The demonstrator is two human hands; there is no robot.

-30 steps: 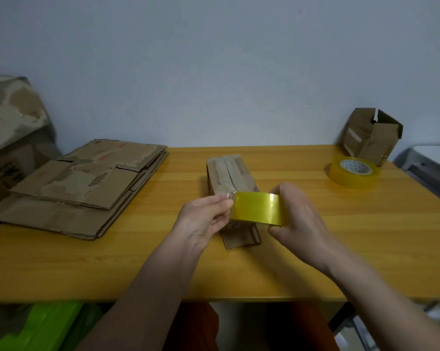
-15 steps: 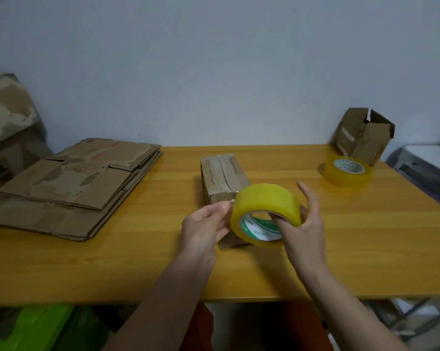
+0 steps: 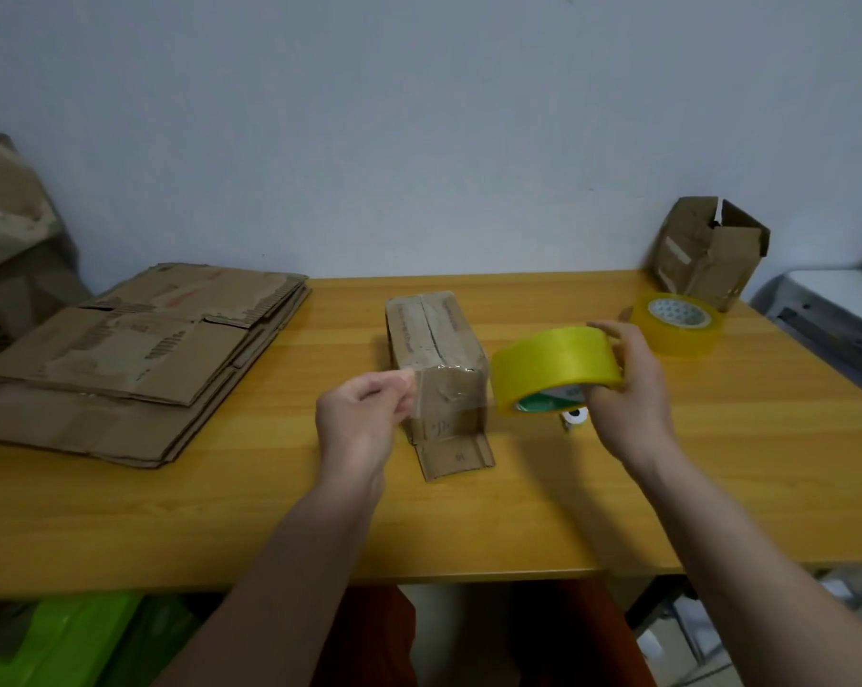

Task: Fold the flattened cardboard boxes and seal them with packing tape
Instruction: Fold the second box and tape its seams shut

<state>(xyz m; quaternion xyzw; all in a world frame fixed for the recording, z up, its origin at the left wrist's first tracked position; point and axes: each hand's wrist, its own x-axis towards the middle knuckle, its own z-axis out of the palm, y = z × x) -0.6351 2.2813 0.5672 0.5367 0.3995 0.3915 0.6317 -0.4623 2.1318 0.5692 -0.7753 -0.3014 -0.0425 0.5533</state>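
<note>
The left hand (image 3: 364,419) pinched the free end of a clear strip of tape (image 3: 451,395) stretched across the near end of the folded cardboard box (image 3: 436,359) at mid-table. The right hand (image 3: 622,389) gripped the yellow tape roll (image 3: 557,369) just right of the box, above the wooden table (image 3: 220,513). Farther left lay a stack of flattened boxes (image 3: 136,359); far right sat a second tape roll (image 3: 676,322) beside an open box (image 3: 711,250)

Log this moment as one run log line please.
step: pulling tape across box end | left hand: pinches tape end | right hand: holds tape roll | box: on table
</note>
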